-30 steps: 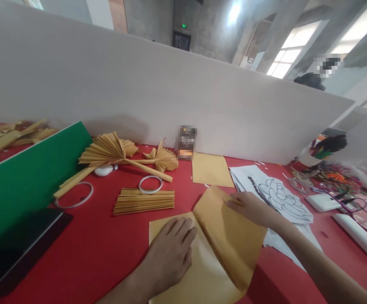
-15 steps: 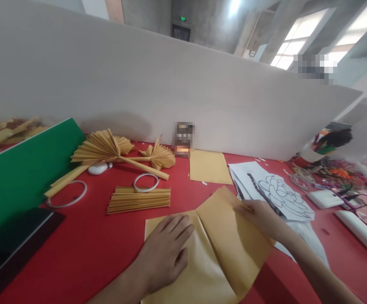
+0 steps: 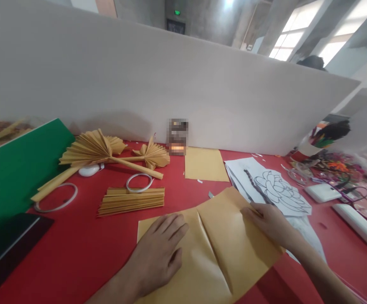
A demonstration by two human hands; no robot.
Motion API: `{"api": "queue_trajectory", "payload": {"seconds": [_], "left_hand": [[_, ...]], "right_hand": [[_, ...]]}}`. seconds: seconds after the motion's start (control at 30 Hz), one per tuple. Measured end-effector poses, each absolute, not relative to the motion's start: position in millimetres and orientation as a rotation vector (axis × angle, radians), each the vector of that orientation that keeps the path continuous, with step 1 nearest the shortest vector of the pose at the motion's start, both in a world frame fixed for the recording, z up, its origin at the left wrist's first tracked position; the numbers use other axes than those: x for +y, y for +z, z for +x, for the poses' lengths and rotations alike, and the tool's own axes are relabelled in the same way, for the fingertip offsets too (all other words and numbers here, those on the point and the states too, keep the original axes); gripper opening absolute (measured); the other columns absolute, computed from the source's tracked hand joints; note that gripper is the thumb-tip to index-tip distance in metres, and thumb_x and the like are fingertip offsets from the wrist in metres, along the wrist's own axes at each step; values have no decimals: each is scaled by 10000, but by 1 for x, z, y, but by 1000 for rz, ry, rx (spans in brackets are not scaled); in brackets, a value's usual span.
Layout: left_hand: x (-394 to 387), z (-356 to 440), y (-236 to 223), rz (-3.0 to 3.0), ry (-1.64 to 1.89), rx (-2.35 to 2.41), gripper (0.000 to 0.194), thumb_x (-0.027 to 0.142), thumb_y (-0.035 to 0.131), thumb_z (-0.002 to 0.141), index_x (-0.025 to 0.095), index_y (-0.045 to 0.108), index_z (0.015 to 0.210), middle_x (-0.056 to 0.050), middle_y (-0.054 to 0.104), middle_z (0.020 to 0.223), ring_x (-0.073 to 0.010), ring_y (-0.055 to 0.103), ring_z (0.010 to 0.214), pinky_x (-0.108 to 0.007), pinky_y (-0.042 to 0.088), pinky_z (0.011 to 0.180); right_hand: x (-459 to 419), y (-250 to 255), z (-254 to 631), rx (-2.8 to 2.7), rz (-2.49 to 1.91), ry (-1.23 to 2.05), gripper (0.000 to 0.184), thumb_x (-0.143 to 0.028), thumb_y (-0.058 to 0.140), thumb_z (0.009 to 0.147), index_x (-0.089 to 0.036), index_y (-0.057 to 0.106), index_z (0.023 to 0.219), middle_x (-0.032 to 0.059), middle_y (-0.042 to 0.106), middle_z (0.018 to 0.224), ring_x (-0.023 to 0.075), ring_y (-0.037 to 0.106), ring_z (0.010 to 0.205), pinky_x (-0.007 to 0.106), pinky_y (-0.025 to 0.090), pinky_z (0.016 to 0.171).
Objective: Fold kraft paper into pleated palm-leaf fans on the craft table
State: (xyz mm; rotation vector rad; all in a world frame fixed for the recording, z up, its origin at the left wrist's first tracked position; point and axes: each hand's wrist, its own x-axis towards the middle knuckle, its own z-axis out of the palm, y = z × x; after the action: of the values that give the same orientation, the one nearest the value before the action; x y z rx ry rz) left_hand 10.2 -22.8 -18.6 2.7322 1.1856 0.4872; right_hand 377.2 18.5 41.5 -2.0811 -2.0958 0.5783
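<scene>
A large sheet of golden-brown kraft paper (image 3: 230, 236) with a crease down its middle lies before me on the red table. My left hand (image 3: 158, 249) is flat on its left half, fingers stretched out. At the right edge, my right hand (image 3: 270, 221) pinches the paper and holds that half raised off the table. Beyond the sheet is a strip of pleated brown paper (image 3: 131, 202), with a white ring of tubing (image 3: 139, 183) resting on its upper edge. Folded paper fans (image 3: 86, 147) on rolled paper stems lie farther back.
A smaller brown sheet (image 3: 206, 164) lies near the white partition (image 3: 139, 84). To the right are white papers with a flower drawing (image 3: 278, 190), a white power bank (image 3: 322, 192) and a pen cup (image 3: 306, 150). A green board (image 3: 21, 169) and a dark tablet-like slab (image 3: 12, 245) stand left.
My right hand has moved slightly right, and the raised half of the paper has opened out flatter. My left hand stays on the sheet. The view has shifted a little.
</scene>
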Motion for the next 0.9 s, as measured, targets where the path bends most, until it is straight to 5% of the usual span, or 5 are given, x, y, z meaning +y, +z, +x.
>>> {"api": "queue_trajectory", "payload": {"seconds": [0.9], "left_hand": [[-23, 8, -23, 2761, 454, 1218, 560, 178, 512, 915, 227, 507, 1473, -75, 563, 1521, -267, 496, 1394, -445, 353, 1210]], "right_hand": [[-10, 30, 403, -2023, -2088, 430, 455, -531, 413, 975, -235, 337, 638, -13, 485, 578, 166, 445, 577, 295, 266, 562]]}}
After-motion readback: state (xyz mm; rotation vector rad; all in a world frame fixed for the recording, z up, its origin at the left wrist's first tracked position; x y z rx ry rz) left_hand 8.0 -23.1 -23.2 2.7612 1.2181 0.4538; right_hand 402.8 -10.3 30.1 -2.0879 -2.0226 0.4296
